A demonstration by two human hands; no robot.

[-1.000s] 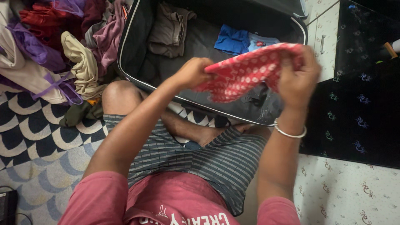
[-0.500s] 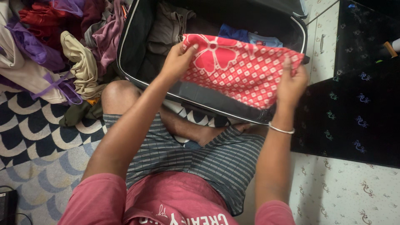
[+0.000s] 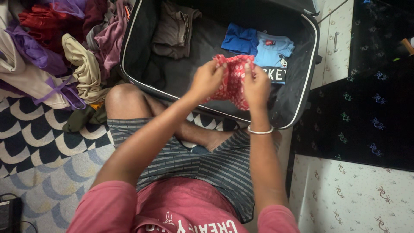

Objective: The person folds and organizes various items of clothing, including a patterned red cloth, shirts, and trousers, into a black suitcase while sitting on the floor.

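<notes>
While pinching shut, both hands grip red cloth [image 3: 233, 80].

Single head-worn view, looking steeply down, close over lap and open suitcase [image 3: 302, 90]

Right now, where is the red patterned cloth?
In the head view the red patterned cloth sits centre frame, bunched between the left hand and right hand, above the open suitcase, just left of the light blue shirt.
</notes>
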